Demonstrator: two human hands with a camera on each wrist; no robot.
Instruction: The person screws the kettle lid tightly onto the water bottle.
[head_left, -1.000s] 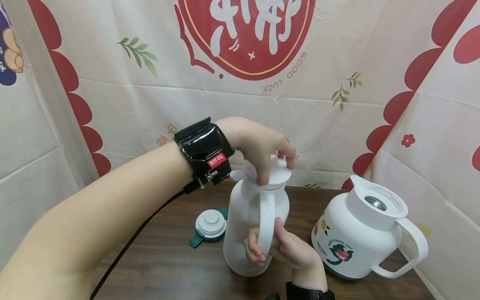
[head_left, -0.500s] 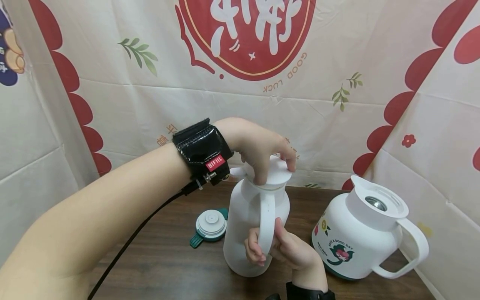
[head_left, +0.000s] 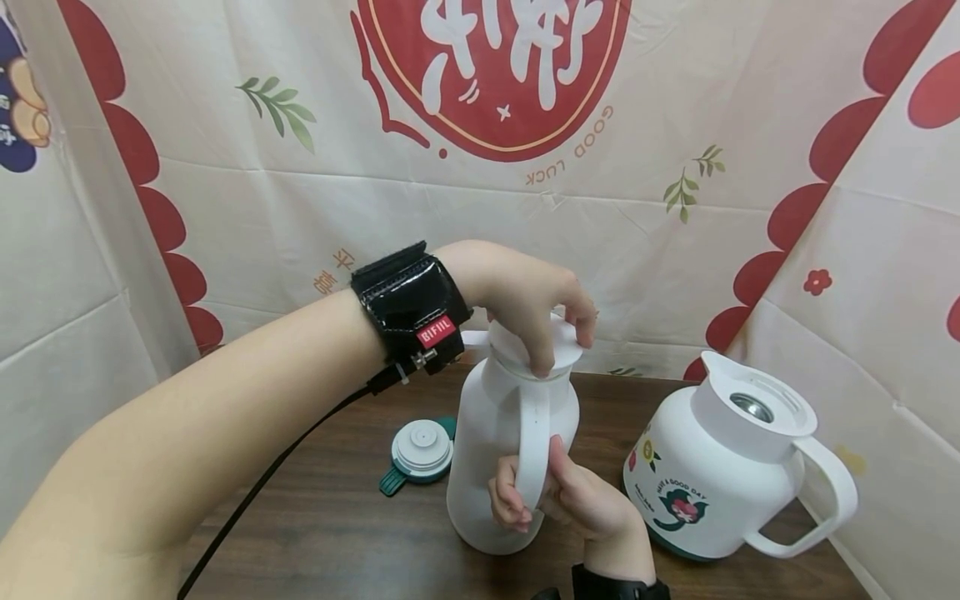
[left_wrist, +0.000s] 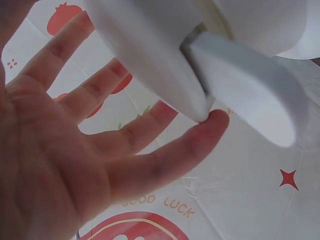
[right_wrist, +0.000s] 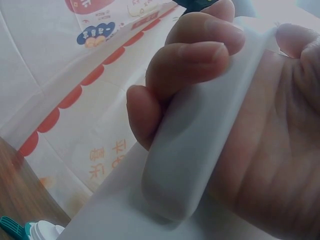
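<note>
A tall white thermos jug (head_left: 480, 467) stands upright on the wooden table in the head view. My left hand (head_left: 517, 287) comes over its top and holds the round white lid (head_left: 564, 354), thumb on the near side and fingers on the far side. In the left wrist view those fingertips touch the rim of the lid (left_wrist: 150, 60), spread apart. A pale tab sticks out at the left of the jug's top. Lower down, my right hand (head_left: 592, 500) grips the jug's handle (head_left: 534, 433). In the right wrist view, fingers curl round this handle (right_wrist: 200, 120).
To the right stands a wider white jug (head_left: 720, 467) with a printed picture, its steel-lined mouth uncovered. A white and green lid (head_left: 422, 450) lies on the wooden table (head_left: 360, 542), left of the tall jug. A printed cloth (head_left: 420, 208) hangs behind. A black cable runs from my left wrist.
My left hand has turned slightly on the lid, its thumb shifting to the right. The tab at the left has swung a little away from me. My right hand has stayed on the handle.
</note>
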